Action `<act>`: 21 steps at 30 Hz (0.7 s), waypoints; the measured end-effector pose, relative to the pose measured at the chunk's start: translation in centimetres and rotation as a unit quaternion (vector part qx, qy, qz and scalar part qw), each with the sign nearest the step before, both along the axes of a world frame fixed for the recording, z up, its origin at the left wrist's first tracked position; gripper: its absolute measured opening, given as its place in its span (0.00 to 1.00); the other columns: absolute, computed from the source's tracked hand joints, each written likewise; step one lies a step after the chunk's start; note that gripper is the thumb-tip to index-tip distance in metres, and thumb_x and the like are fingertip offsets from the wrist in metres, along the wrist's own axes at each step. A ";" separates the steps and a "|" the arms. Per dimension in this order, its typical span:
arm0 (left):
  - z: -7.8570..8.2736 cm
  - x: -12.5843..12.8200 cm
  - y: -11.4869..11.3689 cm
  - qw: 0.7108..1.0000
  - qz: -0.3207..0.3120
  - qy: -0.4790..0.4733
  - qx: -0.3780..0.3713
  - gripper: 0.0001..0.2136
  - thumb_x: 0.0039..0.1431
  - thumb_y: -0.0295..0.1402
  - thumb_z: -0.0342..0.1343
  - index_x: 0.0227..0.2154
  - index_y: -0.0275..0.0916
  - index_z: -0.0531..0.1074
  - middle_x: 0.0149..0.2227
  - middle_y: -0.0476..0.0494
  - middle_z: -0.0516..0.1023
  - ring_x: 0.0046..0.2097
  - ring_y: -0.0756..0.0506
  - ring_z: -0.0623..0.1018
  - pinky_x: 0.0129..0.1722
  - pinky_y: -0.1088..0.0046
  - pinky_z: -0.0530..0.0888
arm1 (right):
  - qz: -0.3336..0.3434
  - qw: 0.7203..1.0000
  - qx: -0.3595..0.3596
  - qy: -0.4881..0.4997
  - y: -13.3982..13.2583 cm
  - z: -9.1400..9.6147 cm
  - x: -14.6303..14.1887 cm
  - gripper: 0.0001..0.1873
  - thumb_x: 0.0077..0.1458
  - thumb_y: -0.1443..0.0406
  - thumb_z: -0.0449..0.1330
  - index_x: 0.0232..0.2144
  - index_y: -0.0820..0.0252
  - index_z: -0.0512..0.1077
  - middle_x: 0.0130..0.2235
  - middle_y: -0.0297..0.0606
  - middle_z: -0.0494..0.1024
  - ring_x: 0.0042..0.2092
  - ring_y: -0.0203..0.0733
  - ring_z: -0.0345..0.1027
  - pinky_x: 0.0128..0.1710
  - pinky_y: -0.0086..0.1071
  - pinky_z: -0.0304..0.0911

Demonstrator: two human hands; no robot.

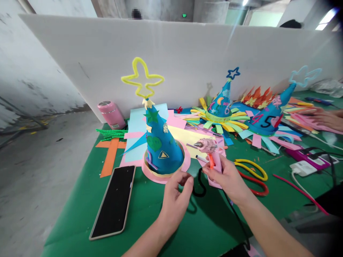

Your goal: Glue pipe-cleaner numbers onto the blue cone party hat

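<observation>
My right hand (227, 176) grips a pink hot glue gun (208, 145) by its handle, its nozzle pointing left and its dark cord hanging down. My left hand (178, 194) is closed in a pinch on a bent black pipe cleaner (201, 189), whose curve shows between the two hands; the pinched end is partly hidden by the fingers. Just beyond my left hand stands a blue cone hat (166, 151) with a pink brim, green and cream stickers, and a yellow pipe-cleaner star (144, 81) on its tip.
A phone (114, 201) lies at the left, near a pink bottle (111, 115) and green pipe cleaners (111, 135). Two more blue hats (221, 103) stand at the right, by a power strip (308, 162). Another person's hand (325, 117) is at the far right. A white board (182, 60) closes the back.
</observation>
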State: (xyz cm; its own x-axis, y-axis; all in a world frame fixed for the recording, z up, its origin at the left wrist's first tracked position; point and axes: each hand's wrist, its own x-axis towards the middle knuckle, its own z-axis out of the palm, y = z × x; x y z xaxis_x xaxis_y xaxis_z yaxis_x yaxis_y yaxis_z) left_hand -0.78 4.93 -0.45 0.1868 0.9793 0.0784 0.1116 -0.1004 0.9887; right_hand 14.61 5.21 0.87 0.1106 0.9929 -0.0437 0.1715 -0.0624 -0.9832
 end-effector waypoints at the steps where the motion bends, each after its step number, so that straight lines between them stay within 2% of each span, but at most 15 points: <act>1: 0.0 0.0 -0.1 0.997 0.010 0.044 0.059 0.06 0.53 0.32 0.49 0.22 0.38 0.66 0.23 0.48 0.65 0.28 0.49 0.66 0.28 0.73 0.63 | -0.003 1.000 0.003 -0.012 0.0 0.0 0.0 0.12 0.46 0.61 0.59 0.31 0.61 0.62 0.26 0.31 0.64 0.25 0.32 0.53 0.23 0.26 0.53; 4: 0.1 0.0 -0.2 0.964 0.009 0.187 0.190 0.07 0.53 0.29 0.47 0.22 0.38 0.64 0.24 0.46 0.66 0.30 0.47 0.66 0.30 0.70 0.63 | -0.007 0.999 0.013 -0.045 -0.1 0.0 -0.1 0.11 0.46 0.62 0.58 0.30 0.60 0.61 0.26 0.31 0.64 0.26 0.33 0.54 0.24 0.26 0.54; 8: 0.0 0.2 0.0 0.922 -0.012 0.320 0.220 0.08 0.54 0.29 0.46 0.23 0.37 0.67 0.26 0.43 0.69 0.33 0.44 0.67 0.32 0.67 0.62 | -0.008 0.998 0.025 -0.064 -0.3 -0.1 -0.5 0.09 0.46 0.64 0.57 0.29 0.59 0.61 0.26 0.30 0.64 0.26 0.33 0.55 0.24 0.25 0.55; 21: -0.7 0.5 0.0 0.921 -0.006 0.330 0.209 0.06 0.54 0.27 0.46 0.25 0.37 0.67 0.29 0.44 0.71 0.37 0.43 0.70 0.34 0.66 0.63 | -0.016 0.994 0.047 -0.093 -0.3 0.2 -1.4 0.07 0.44 0.67 0.57 0.28 0.59 0.62 0.26 0.30 0.66 0.27 0.35 0.59 0.27 0.27 0.59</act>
